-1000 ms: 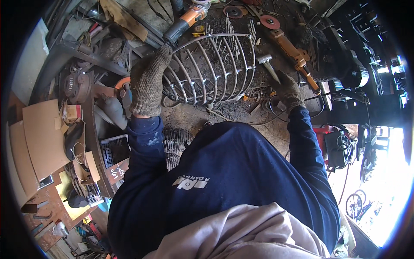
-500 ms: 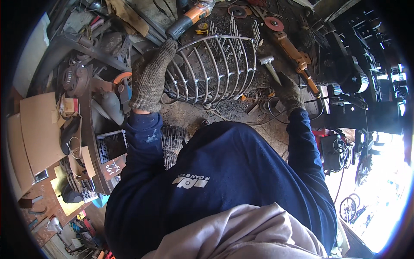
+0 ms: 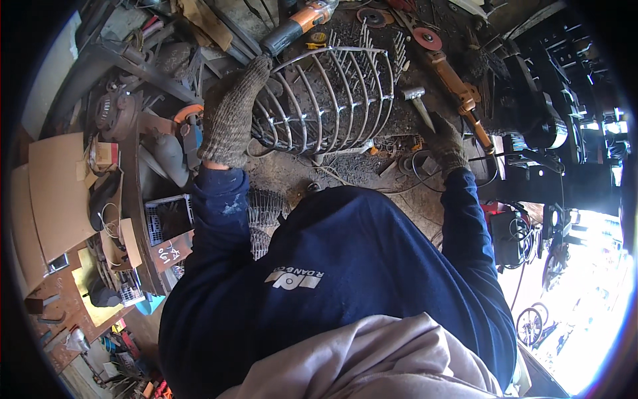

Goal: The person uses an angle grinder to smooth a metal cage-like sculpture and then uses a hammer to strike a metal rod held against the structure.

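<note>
A basket-like cage of curved metal rods lies tilted at the bench's near edge, its ribs joined by a cross rod. My left hand, in a grey-brown knit glove, is closed on the cage's left end; its fingertips are partly hidden. To the right of the cage, my right hand, also gloved, is closed round the handle of a hammer. The hammer's head points away from me and stays apart from the ribs.
An orange-and-black angle grinder lies beyond the cage, and another orange grinder with a reddish disc sits to the right. Short upright rods stand behind the cage. Cardboard leans at left; a cable loops near my right hand.
The cage's far rim sits slightly higher in view, with my left hand still on it. The hammer has shifted a little to the right. The whole view has moved slightly.
</note>
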